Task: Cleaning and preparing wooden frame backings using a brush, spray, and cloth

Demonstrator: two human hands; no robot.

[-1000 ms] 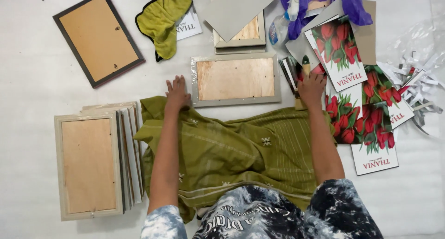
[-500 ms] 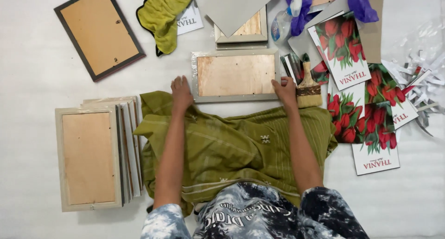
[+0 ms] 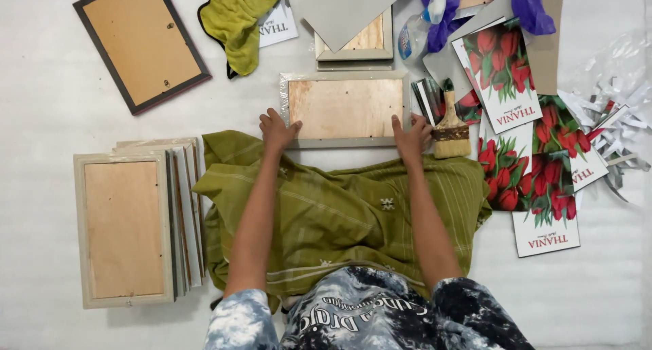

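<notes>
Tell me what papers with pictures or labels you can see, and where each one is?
Flower prints: right of the right hand, overlapping rectangles, red tulips, green leaves, white strip below.
White printed sheet: top, tucked under the yellow-green cloth, dark lettering.
Spray bottle: top, clear plastic; no label can be made out.

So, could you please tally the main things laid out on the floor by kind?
Loose picture frames, backs up: 3, the dark one, the pale one under the grey board, and the one both hands grip
Stack of frames: 1
Paintbrush: 1
Spray bottle: 1
Yellow-green cloth: 1
Total: 7
</notes>
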